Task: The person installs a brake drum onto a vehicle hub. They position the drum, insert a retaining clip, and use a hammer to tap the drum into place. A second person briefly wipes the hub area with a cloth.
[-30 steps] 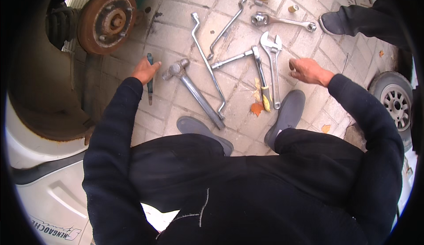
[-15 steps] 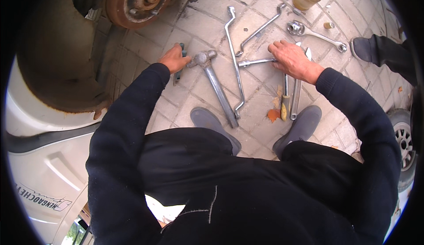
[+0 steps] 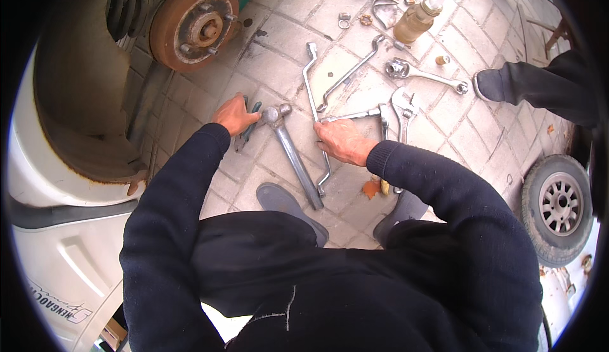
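Note:
My left hand is closed around a pair of green-handled pliers, left of a steel hammer that lies on the paving. My right hand, its fingers bent together, is on the shaft of a long offset ring wrench; the palm hides part of the shaft. A shorter offset ring wrench lies just beyond. Past my right hand are a chrome bar tool and an adjustable wrench. A yellow handle shows partly below my right sleeve.
At far left stands a vehicle with a rusty brake disc exposed. A thick multi-socket wrench, a bottle of amber liquid and a ring nut lie ahead. Another person's shoe and a wheel are at right.
My right hand has moved left from above the chrome bar tool onto the long ring wrench. My left hand stays at the pliers. The whole view has shifted, showing more of the wheel.

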